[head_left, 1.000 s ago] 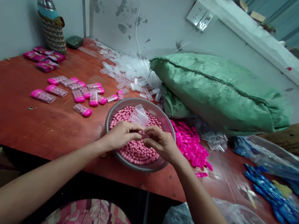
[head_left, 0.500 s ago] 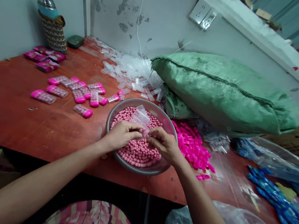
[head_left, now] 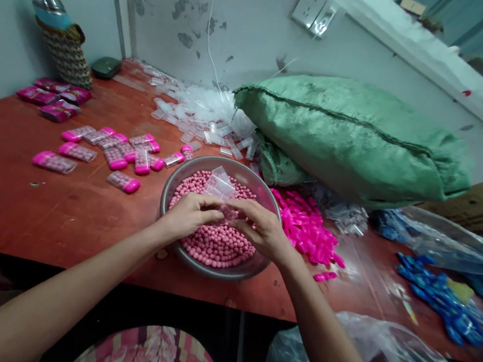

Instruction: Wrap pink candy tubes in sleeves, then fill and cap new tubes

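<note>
A metal bowl (head_left: 168, 185) full of small pink balls (head_left: 219, 244) stands on the table in front of me. Over it, my left hand (head_left: 192, 215) and my right hand (head_left: 264, 227) meet, thumbs and fingers pinched around a small clear plastic case (head_left: 229, 210). Pink shows through the case; my fingers partly cover it. Just beyond, more clear plastic pieces (head_left: 220, 183) rest on the balls. Left of the bowl lie several filled clear cases with pink caps (head_left: 123, 182). A heap of loose bright pink caps (head_left: 309, 229) is close to the bowl's right side.
A big green sack (head_left: 356, 134) lies behind the bowl. Empty clear cases (head_left: 208, 113) are piled against the wall. A bottle in a woven sleeve (head_left: 64, 51) and pink packets (head_left: 57, 100) are at the left. Blue wrappers (head_left: 443, 299) and plastic bags (head_left: 397, 353) are to the right.
The whole view has shifted slightly, so the table's things appear further left. My right fingers have come in closer around the case.
</note>
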The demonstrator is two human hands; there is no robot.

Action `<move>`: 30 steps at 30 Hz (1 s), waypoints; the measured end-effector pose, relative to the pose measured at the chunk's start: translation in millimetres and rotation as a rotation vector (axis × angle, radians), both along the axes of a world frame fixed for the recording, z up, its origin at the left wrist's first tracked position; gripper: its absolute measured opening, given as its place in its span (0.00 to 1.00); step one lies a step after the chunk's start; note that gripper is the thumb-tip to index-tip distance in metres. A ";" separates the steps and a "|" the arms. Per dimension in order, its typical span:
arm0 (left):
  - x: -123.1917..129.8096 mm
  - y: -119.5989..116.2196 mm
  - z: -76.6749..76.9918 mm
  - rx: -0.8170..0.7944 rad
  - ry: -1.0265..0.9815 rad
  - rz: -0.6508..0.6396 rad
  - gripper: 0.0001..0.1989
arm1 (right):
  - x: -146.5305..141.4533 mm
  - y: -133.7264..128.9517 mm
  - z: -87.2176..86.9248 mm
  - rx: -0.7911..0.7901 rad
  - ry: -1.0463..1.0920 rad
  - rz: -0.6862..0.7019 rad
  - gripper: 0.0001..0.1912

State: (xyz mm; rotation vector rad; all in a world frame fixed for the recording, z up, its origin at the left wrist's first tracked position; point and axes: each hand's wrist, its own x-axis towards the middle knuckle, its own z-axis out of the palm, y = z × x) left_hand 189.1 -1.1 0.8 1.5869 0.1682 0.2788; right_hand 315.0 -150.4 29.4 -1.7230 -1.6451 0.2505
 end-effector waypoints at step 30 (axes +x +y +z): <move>-5.0 -2.6 13.8 0.075 0.098 0.089 0.16 | 46.6 -82.7 -0.8 -0.025 0.312 -0.618 0.12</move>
